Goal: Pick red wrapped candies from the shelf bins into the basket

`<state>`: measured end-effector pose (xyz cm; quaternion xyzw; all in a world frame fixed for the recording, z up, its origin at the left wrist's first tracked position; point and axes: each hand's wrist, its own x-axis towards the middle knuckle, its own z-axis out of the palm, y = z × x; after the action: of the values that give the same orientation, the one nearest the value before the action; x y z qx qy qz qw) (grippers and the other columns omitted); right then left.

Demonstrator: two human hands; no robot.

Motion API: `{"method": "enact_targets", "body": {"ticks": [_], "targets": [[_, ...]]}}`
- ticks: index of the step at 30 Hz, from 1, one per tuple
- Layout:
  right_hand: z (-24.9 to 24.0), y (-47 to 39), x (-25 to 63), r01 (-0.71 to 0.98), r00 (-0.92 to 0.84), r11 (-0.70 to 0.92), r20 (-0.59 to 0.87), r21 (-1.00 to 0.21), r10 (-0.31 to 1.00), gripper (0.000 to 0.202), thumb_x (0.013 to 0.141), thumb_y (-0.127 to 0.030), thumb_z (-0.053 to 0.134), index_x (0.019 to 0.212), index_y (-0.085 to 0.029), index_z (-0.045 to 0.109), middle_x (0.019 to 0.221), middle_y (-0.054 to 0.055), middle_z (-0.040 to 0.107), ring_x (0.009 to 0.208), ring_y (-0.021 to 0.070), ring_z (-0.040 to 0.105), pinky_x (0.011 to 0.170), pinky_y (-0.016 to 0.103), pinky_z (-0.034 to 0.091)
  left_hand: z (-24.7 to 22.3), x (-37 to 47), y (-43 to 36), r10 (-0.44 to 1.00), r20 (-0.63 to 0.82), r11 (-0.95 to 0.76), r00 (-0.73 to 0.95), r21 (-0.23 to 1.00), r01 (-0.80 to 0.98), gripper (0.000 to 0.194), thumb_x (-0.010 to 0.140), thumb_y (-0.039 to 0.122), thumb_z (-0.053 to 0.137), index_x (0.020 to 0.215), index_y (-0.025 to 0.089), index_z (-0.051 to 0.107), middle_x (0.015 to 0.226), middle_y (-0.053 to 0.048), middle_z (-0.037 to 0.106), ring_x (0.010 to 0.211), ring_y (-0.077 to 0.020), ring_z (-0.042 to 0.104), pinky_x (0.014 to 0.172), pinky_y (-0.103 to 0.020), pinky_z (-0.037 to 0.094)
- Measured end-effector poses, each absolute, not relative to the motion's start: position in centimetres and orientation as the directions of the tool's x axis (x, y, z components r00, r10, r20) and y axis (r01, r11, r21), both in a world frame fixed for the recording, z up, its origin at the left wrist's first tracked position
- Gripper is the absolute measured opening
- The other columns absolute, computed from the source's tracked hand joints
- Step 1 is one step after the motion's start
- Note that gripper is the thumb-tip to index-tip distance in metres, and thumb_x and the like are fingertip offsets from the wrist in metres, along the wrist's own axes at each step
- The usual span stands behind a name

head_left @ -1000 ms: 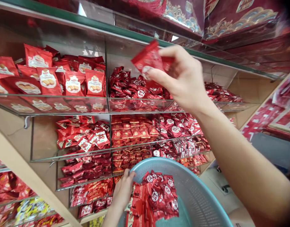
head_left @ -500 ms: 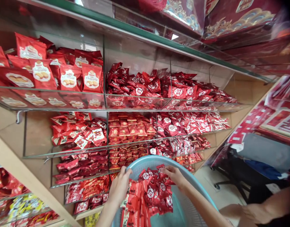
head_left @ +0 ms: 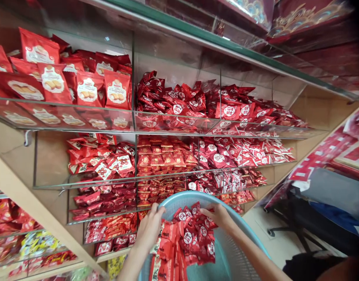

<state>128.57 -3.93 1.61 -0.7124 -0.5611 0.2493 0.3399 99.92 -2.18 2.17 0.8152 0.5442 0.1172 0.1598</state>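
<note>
A light blue plastic basket (head_left: pixel 240 226) sits low in the head view. Inside it lie long red packets with black characters (head_left: pixel 164 253) on the left and small dark red packets with round white labels (head_left: pixel 197 234) beside them. My left hand (head_left: pixel 151 224) is at the basket's left rim, its fingers curled over the edge by the long packets; what it grips is not clear. My right hand (head_left: pixel 218 216) reaches in from the right, its fingers bent against the small dark red packets. Whether it holds one cannot be made out.
Glass shelves (head_left: pixel 109 181) ahead carry red snack packets (head_left: pixel 170 158), with larger red cookie packets (head_left: pixel 117 89) at upper left. A wooden divider (head_left: pixel 38 207) slants across the lower left. A black wheeled chair (head_left: pixel 305 218) stands at right.
The view has shifted a little, so the shelves sit further right. My right hand's fingers are slightly nearer the small packets. A person's arm at lower right has mostly left the view.
</note>
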Motion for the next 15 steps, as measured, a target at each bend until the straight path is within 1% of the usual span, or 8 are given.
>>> {"method": "enact_targets", "body": {"ticks": [3, 6, 8, 11, 13, 15], "targets": [[3.6, -4.0, 128.7, 0.696, 0.163, -0.099, 0.021, -0.711, 0.986, 0.037, 0.063, -0.052, 0.059, 0.056, -0.016, 0.059, 0.051, -0.001, 0.047, 0.052, 0.0129, 0.039, 0.051, 0.026, 0.029, 2.1, 99.9, -2.2, 0.93, -0.013, -0.331, 0.366, 0.396, 0.856, 0.036, 0.087, 0.016, 0.027, 0.112, 0.031, 0.046, 0.12, -0.001, 0.042, 0.087, -0.0112, 0.057, 0.071, -0.02, 0.038], [5.2, -3.6, 127.3, 0.649, 0.077, 0.0, 0.066, -0.761, 0.995, 0.034, 0.071, -0.049, 0.054, 0.069, -0.016, 0.061, 0.055, -0.001, 0.049, 0.053, 0.0125, 0.041, 0.051, 0.025, 0.031, 2.0, 99.9, -2.2, 0.932, -0.05, -0.31, 0.358, 0.401, 0.862, 0.039, 0.085, 0.014, 0.03, 0.117, 0.033, 0.045, 0.126, -0.001, 0.04, 0.093, -0.0116, 0.056, 0.077, -0.021, 0.038], [5.3, -3.1, 126.0, 0.608, 0.016, 0.061, 0.089, -0.792, 0.996, 0.032, 0.074, -0.047, 0.052, 0.077, -0.017, 0.06, 0.059, -0.001, 0.053, 0.056, 0.013, 0.045, 0.053, 0.025, 0.034, 1.9, 99.9, -2.2, 0.932, -0.052, -0.312, 0.36, 0.395, 0.864, 0.04, 0.085, 0.015, 0.03, 0.118, 0.033, 0.044, 0.128, -0.001, 0.038, 0.095, -0.0126, 0.056, 0.079, -0.022, 0.038], [4.2, -2.4, 125.0, 0.625, -0.037, 0.096, 0.093, -0.775, 0.995, 0.028, 0.074, -0.043, 0.054, 0.078, -0.016, 0.062, 0.069, 0.002, 0.06, 0.065, 0.016, 0.052, 0.061, 0.027, 0.039, 1.8, 99.9, -2.0, 0.93, -0.028, -0.328, 0.367, 0.386, 0.862, 0.037, 0.087, 0.016, 0.027, 0.114, 0.032, 0.047, 0.129, -0.002, 0.037, 0.093, -0.0134, 0.057, 0.076, -0.023, 0.039], [3.1, -2.2, 125.2, 0.644, -0.037, 0.083, 0.078, -0.761, 0.996, 0.028, 0.074, -0.042, 0.055, 0.077, -0.016, 0.064, 0.074, 0.004, 0.063, 0.07, 0.0181, 0.055, 0.066, 0.029, 0.041, 1.8, 100.0, -2.0, 0.927, -0.014, -0.34, 0.374, 0.382, 0.859, 0.036, 0.087, 0.017, 0.027, 0.113, 0.031, 0.047, 0.128, -0.002, 0.038, 0.091, -0.0132, 0.057, 0.074, -0.022, 0.039], [2.2, -2.4, 125.6, 0.638, -0.028, 0.062, 0.057, -0.767, 0.998, 0.029, 0.075, -0.042, 0.053, 0.077, -0.015, 0.065, 0.075, 0.004, 0.064, 0.072, 0.0187, 0.056, 0.067, 0.029, 0.042, 1.9, 100.0, -2.0, 0.926, -0.011, -0.346, 0.377, 0.376, 0.86, 0.035, 0.087, 0.018, 0.027, 0.112, 0.031, 0.047, 0.127, -0.002, 0.038, 0.089, -0.013, 0.058, 0.072, -0.022, 0.039]]}}
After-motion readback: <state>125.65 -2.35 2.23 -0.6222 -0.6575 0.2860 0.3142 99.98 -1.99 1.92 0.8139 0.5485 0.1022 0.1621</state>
